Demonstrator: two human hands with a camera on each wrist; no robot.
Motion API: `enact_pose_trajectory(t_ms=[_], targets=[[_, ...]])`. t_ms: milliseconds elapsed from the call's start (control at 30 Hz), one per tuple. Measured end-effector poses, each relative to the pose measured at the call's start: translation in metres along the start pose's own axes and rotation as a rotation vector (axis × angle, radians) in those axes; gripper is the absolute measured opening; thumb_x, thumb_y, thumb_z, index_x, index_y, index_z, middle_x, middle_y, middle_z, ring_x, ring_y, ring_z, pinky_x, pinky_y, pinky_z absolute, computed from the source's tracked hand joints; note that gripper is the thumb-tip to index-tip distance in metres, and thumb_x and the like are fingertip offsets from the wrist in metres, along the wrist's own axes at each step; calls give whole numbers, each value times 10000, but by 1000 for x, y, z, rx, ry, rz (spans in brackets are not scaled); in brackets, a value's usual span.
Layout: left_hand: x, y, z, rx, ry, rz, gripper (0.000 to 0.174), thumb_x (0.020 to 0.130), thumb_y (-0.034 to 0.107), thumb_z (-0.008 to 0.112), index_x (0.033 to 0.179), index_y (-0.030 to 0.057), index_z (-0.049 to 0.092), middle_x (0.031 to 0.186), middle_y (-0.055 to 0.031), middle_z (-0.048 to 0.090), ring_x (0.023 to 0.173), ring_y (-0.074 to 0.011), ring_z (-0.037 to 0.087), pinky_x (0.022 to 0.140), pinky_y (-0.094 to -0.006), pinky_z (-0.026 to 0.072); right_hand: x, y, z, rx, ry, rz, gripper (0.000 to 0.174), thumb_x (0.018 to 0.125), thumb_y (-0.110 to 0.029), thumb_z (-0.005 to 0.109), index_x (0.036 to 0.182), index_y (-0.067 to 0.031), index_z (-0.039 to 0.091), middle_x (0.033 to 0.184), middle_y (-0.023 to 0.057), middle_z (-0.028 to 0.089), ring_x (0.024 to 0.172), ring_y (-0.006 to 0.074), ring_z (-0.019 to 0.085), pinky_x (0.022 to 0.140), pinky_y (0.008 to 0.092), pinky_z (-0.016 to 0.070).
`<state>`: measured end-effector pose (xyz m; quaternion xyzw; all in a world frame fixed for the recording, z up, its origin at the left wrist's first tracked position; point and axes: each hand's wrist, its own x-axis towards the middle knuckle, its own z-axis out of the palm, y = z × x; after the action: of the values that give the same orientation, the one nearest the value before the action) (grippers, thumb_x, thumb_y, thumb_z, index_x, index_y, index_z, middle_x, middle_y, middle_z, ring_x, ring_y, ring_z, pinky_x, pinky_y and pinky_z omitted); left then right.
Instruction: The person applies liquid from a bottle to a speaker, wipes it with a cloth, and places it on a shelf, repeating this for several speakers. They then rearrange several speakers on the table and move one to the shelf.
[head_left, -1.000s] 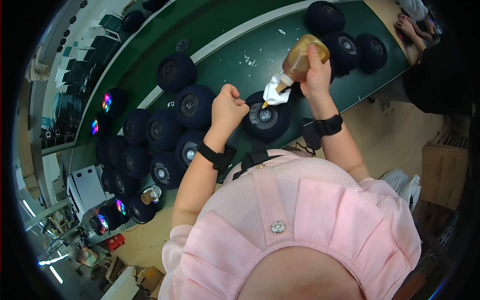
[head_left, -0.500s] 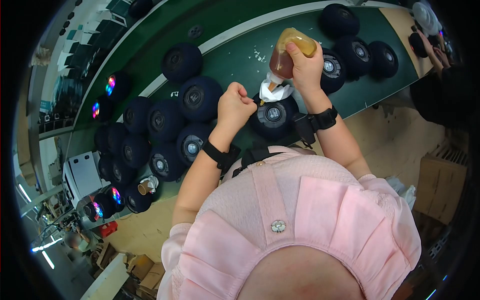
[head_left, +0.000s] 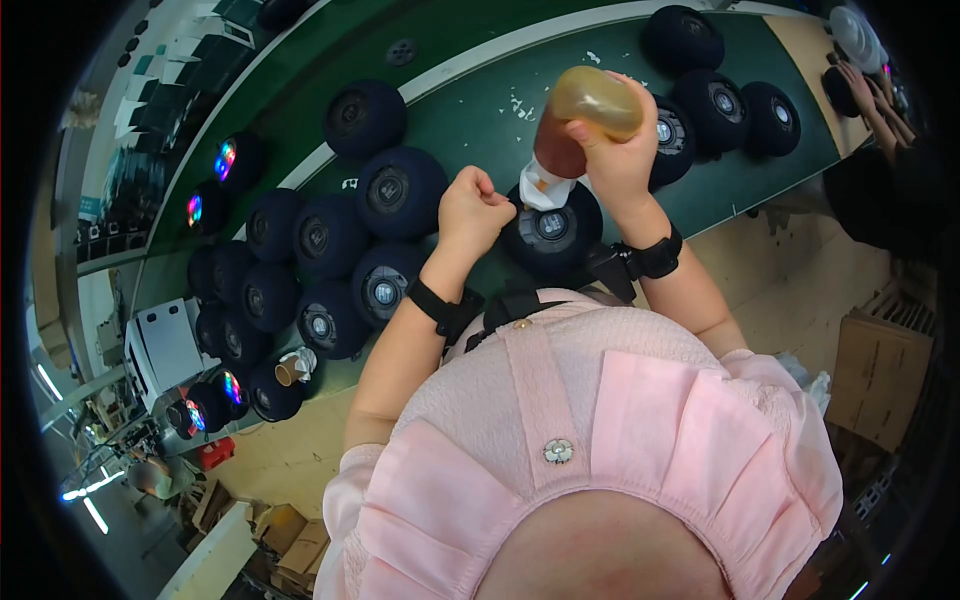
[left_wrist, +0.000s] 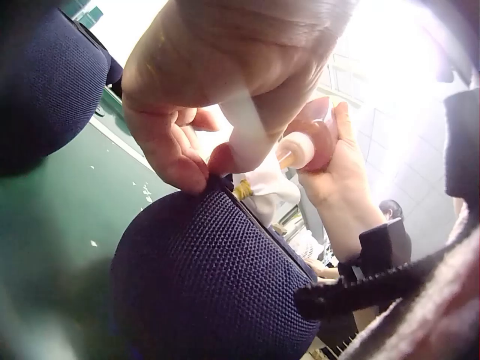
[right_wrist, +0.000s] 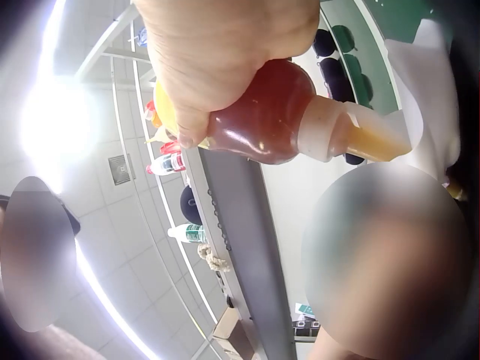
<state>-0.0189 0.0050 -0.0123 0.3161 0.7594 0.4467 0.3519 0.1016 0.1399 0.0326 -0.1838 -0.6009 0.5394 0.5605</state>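
My right hand grips an amber squeeze bottle, tipped nozzle-down over a round navy speaker. Crumpled white tissue wraps the nozzle. At the speaker's far-left rim is my left hand, fingers curled. The left wrist view shows its thumb and fingertips pinching the edge of the speaker's mesh fabric, with the yellowish nozzle tip right beside them at the rim. In the right wrist view the bottle holds reddish-amber liquid; its tip is hidden behind the tissue.
Many similar speakers crowd the green bench to the left, and several more stand at the right. A cardboard tube lies on one at lower left. Another person's hands work at the far right end.
The bottle has swung to a steeper nozzle-down tilt, and its tip has moved along the rim close to my left fingers. The left hand stays at the rim; the head view has shifted slightly.
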Motion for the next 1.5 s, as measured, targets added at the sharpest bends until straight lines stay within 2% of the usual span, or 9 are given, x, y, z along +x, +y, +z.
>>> enact_pose_trajectory(t_ms=[233,333,600,667,767,1000,1167,1333,1500], targets=[[-4,4,1,-280,-50,-169,257,636,-52,606,737,54,394,628,-77,549,529,-126,537,470,-243,449,4,22,-34,246,249,359,370,864,-260,593,1124,-23,477,1035,77,565,935,173,554,791,311,480],[-8,5,2,-354,-64,-249,264,670,-86,556,780,70,374,656,-69,533,515,-136,538,450,-231,459,7,20,-45,520,534,631,365,884,-311,547,1118,-38,481,1026,81,567,925,203,560,794,337,487],[-21,11,1,-389,-54,-360,249,715,-20,620,801,66,403,680,-57,525,532,-126,543,455,-214,454,16,-22,-79,899,610,952,422,862,-401,530,1141,-94,453,1071,136,514,969,327,520,842,503,454],[-16,16,1,-281,-62,-305,238,722,12,647,810,58,431,692,-53,529,561,-120,553,473,-217,456,13,-26,-85,916,606,938,451,853,-411,541,1163,-99,443,1093,138,501,985,331,511,858,502,449],[-3,35,2,365,139,498,231,707,92,676,892,29,553,768,-76,590,734,-210,590,665,-308,473,8,-29,-86,834,626,861,454,859,-411,530,1174,-99,431,1119,132,489,1021,322,493,874,513,429],[17,36,16,758,-65,737,182,662,2,614,837,29,571,697,-105,614,707,-296,601,673,-372,483,5,-31,-84,718,677,832,433,870,-403,519,1158,-87,447,1088,131,503,963,329,523,870,511,426],[17,37,8,572,12,558,185,645,-11,597,810,26,522,640,-102,601,640,-248,623,591,-342,489,4,0,-82,588,611,531,355,859,-275,601,1103,-43,490,1012,60,566,937,187,558,816,326,474],[18,22,1,145,-55,94,258,634,-57,598,792,36,417,641,-60,560,566,-106,556,511,-232,446,13,12,-55,388,520,362,323,830,-188,648,1070,-23,507,993,59,573,894,144,559,789,287,468],[15,11,6,22,-40,31,267,619,-36,617,776,39,414,634,-48,552,566,-95,537,520,-229,440,15,31,-37,213,381,316,448,761,-188,727,1066,12,466,983,72,569,880,133,561,782,265,465]])
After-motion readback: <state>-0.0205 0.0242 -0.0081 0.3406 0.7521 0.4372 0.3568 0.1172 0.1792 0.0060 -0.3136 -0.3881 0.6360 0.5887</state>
